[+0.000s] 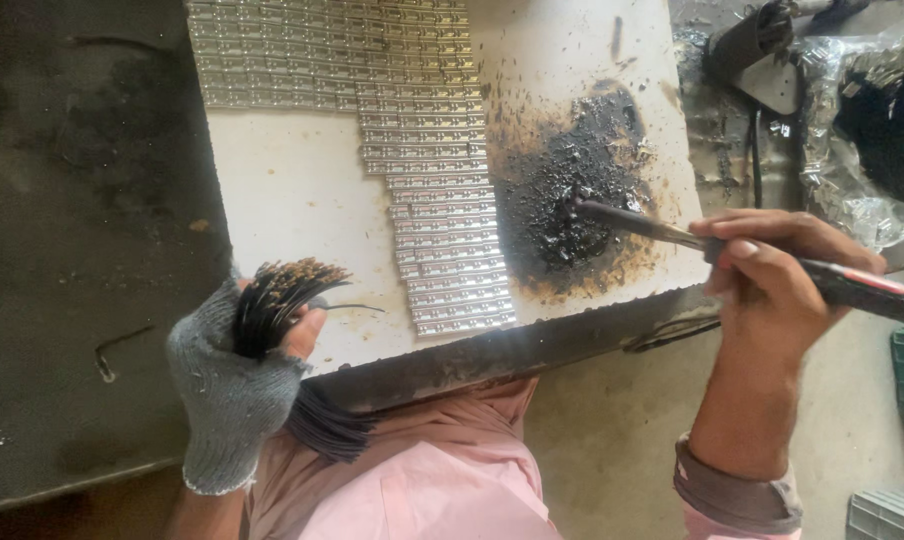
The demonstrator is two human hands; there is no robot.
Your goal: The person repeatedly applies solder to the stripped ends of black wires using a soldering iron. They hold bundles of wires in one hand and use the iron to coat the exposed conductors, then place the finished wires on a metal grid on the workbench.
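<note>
At lower left, the left hand (234, 375), covered by a coarse grey knitted fingerless glove, is closed in a fist around a thick bundle of thin black wires (277, 300); their bare coppery tips fan out at the top, and the dark tails hang below the fist over the lap. At right of centre, the bare right hand (772, 275) pinches the red-and-black handle of a soldering iron (732, 255), fingers curled tight. The iron's dull metal shaft slants up-left, its tip resting in a crusty black scorched patch (572, 200) with brown, burnt edges on the flat white board (292, 190). Just left of the patch, rows of small shiny silver metal strips (442, 220) lie side by side, forming a stepped column from the top of the frame down to the board's near edge. Crumpled clear plastic bags holding dark parts (867, 140) sit at upper right.
</note>
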